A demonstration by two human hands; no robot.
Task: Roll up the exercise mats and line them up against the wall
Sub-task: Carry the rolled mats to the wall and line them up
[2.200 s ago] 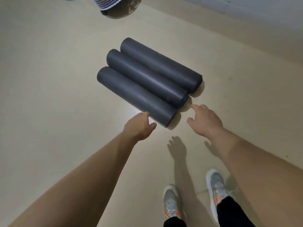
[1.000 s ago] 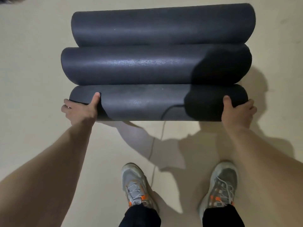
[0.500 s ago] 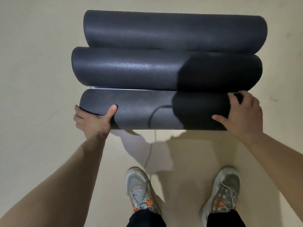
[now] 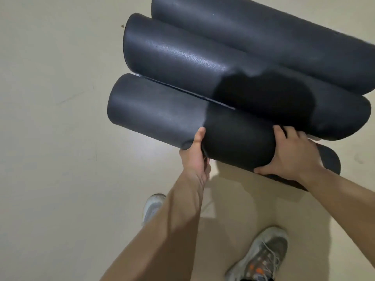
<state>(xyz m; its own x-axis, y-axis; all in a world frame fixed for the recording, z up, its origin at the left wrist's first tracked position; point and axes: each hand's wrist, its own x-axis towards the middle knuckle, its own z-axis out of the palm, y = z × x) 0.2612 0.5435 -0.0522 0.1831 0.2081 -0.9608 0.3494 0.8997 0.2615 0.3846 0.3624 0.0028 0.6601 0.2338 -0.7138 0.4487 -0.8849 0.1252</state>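
Note:
Three dark grey rolled exercise mats lie side by side on the beige floor, slanting down to the right. The nearest mat (image 4: 154, 112) is held by both hands near its middle. My left hand (image 4: 193, 154) grips it from below with the thumb up on its near side. My right hand (image 4: 292, 155) curls over its top, thumb underneath. The middle mat (image 4: 182, 57) touches it along its far side, and the far mat (image 4: 253, 23) runs off the top right of the frame.
Bare beige floor (image 4: 50, 138) spreads to the left and below. My two grey shoes with orange marks stand close under the mats, the left shoe (image 4: 152, 207) partly behind my forearm, the right shoe (image 4: 263, 254) at the bottom.
Both hands have shifted from the ends of the nearest mat toward its middle. The view has swung, so the mats now slant instead of lying level, and the nearest mat looks raised.

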